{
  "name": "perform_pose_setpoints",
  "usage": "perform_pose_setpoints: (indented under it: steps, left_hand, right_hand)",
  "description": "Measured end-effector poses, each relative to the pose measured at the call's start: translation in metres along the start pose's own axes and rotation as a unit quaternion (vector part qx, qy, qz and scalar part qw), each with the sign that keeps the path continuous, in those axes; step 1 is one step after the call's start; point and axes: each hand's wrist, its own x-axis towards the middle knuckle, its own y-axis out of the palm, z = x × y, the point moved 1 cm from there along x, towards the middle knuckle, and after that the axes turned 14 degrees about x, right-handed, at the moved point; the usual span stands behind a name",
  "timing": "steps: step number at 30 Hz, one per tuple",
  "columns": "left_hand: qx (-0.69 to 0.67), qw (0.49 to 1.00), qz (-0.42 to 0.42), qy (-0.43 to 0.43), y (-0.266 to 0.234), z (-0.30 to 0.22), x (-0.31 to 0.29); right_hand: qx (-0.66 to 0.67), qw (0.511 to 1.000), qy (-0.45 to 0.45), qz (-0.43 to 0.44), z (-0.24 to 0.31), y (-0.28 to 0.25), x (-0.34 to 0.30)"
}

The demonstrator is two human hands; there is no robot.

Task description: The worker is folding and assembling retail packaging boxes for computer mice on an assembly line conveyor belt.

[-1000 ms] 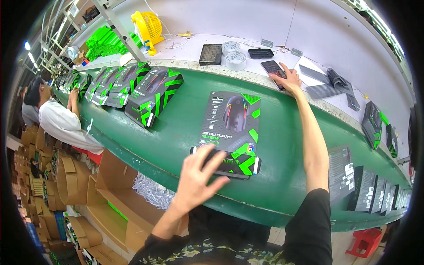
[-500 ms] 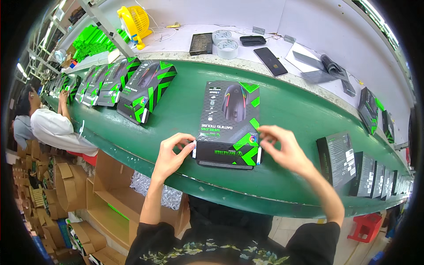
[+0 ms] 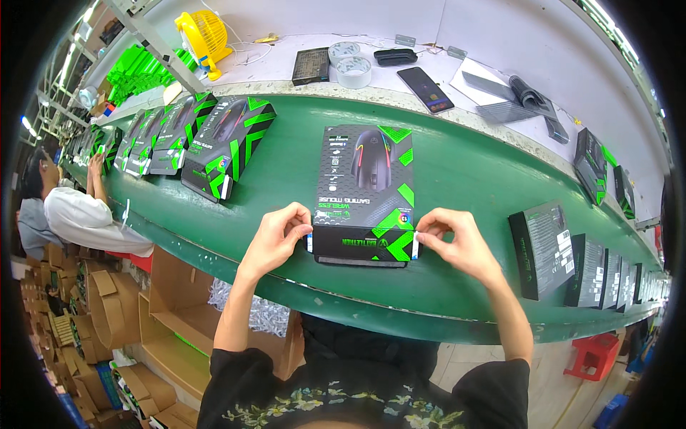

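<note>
Your hands: your left hand (image 3: 276,239) and right hand (image 3: 459,242) sit either side of the box's near end, each with thumb and forefinger brought together in a pinch on a flap, the other fingers curled.
What changed: half a second ago your right hand hovered loosely by the box's right edge; now it grips there, so both sides of that end are held at once.
Green work surface (image 3: 457,161): one, running across in front of you.
Boxes to your left (image 3: 227,146): four stand out, overlapping; those beyond are too small to count.
Boxes to your right (image 3: 544,250): four can be told apart nearby, with more merging past them.
Mouse box (image 3: 361,171): one, face up on the green surface, directly before you.
Yellow fan (image 3: 204,39): one, far left on the ledge.
Phone (image 3: 426,89): one, lying on the ledge, untouched.
Tape rolls (image 3: 354,73): two, side by side.
White flaps (image 3: 416,247): two, one at each pinch.
</note>
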Motion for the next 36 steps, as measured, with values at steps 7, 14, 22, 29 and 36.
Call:
perform_pose_setpoints:
  steps: [7,14,22,29,36]
  left_hand:
    - [0.143,0.973,-0.158,0.089,0.002,-0.010,-0.023]
    - [-0.158,0.978,-0.138,-0.017,-0.009,0.009,-0.080]
    - [0.114,0.927,-0.163,-0.317,-0.062,0.096,-0.215]
    - [0.246,0.837,-0.158,-0.463,-0.020,0.205,-0.303]
    - [0.333,0.804,-0.242,-0.428,-0.011,0.202,-0.261]
  right_hand:
    - [-0.098,0.984,-0.140,-0.042,0.001,-0.033,0.059]
    - [-0.181,0.964,-0.043,-0.192,-0.058,-0.124,0.223]
    - [-0.418,0.886,0.109,-0.170,-0.066,-0.120,0.263]
    - [-0.329,0.920,-0.028,-0.212,-0.079,-0.126,0.235]
    - [-0.260,0.937,-0.174,-0.156,-0.086,-0.121,0.187]
